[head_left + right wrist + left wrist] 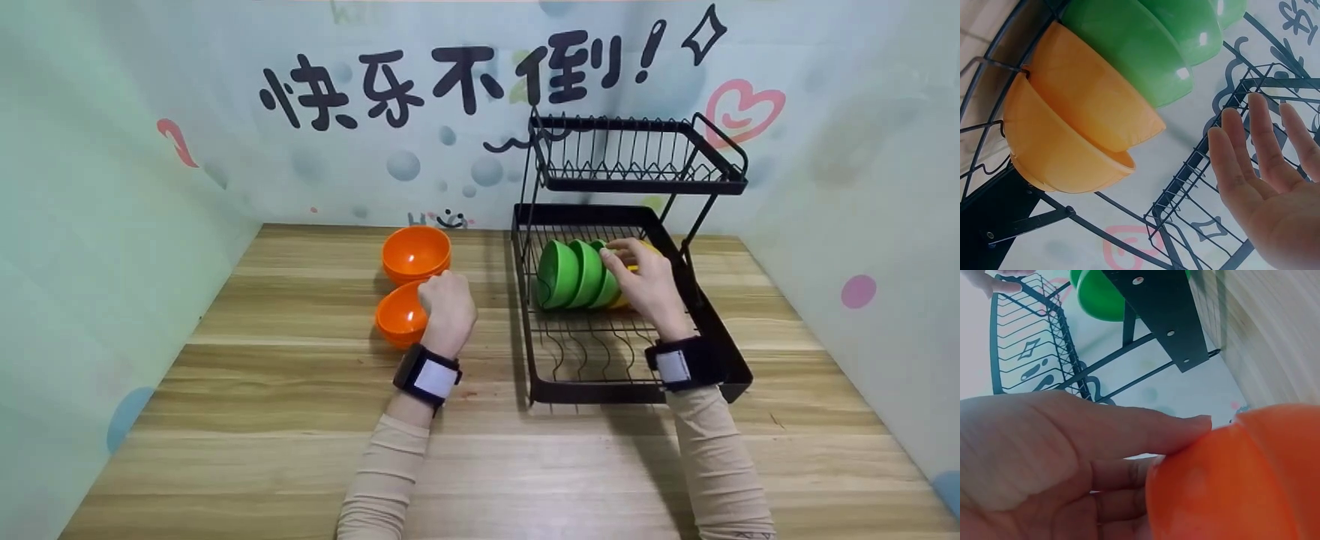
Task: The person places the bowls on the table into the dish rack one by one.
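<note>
My left hand (pixel 448 304) pinches the near orange bowl (pixel 396 316) at its right side. In the left wrist view the thumb (pixel 1174 430) lies against that bowl (pixel 1202 489), and the other fingers are partly hidden behind it. My right hand (pixel 643 281) is over the rack's lower tier, its fingers extended and apart from the bowls in the right wrist view. Three green bowls (pixel 556 276) stand on edge there in a row. Beside them two yellow-orange bowls (pixel 1067 152) lean the same way, mostly covered by my right hand in the head view.
The black two-tier dish rack (pixel 570 391) stands at the right on the wooden table (pixel 300 435). Its upper wire tier (pixel 645 184) overhangs the back. Another stack of orange bowls (pixel 415 255) sits just behind the near one. Printed walls enclose the table.
</note>
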Available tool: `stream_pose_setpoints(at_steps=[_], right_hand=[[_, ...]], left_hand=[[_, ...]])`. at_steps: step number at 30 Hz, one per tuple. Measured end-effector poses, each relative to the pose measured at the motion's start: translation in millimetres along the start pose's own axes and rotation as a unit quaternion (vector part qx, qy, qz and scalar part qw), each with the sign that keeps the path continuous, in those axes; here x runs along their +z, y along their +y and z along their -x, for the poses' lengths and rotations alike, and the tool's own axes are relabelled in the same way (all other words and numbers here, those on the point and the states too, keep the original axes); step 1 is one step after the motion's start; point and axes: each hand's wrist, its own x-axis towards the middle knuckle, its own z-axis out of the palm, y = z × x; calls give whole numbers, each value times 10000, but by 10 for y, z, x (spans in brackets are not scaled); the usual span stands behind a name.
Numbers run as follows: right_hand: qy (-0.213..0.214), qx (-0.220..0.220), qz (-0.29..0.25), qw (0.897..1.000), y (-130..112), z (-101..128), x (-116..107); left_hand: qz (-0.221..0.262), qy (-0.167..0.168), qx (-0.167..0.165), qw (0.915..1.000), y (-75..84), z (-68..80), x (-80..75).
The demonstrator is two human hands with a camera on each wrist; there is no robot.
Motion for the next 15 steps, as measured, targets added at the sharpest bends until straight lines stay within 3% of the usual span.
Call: stream_pose_setpoints(at_steps=[8,15], right_hand=[[-22,-3,1,10000,2,0,-1],[15,-24,27,10000,-4,3,1]], left_hand=[[-146,255,242,9993,51,64,-96],[-71,952,706,9929,101,128,-145]])
